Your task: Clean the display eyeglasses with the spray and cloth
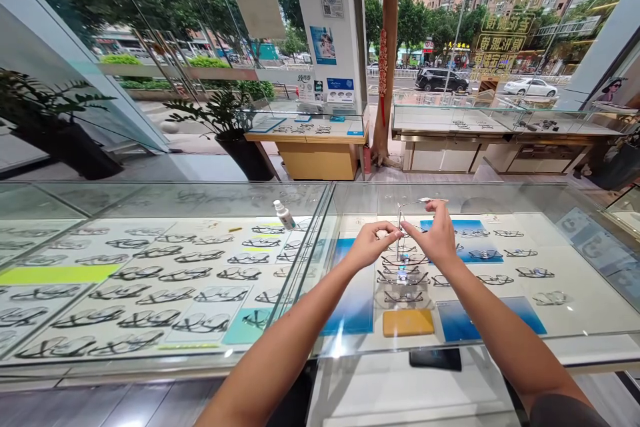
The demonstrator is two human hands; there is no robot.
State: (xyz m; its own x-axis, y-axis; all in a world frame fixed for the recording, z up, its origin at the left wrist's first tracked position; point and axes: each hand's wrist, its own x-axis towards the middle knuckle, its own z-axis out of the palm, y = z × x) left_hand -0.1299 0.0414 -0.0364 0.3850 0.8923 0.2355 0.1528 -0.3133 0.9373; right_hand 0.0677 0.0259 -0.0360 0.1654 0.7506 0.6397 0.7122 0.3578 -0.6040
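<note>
Above the glass counter (350, 340), a thin-framed pair of eyeglasses (400, 215) is held on edge between my two hands. The fingertips of my left hand (371, 245) pinch its lower part. My right hand (436, 238) has its thumb against the frame, and its raised fingers are at a temple arm with a pale tip. Fine details of the frame are too small to tell. Below my hands, several dark-framed glasses (403, 278) are lined up in a column, with a yellow-orange case (408, 323) in front of them.
A white bottle (284, 215) stands on the counter to the left. Rows of eyeglasses (200, 295) fill the left showcase. A dark phone-like object (435, 359) lies near me. Beyond are another showcase (320, 140), a wooden post (389, 53) and a potted plant (245, 147).
</note>
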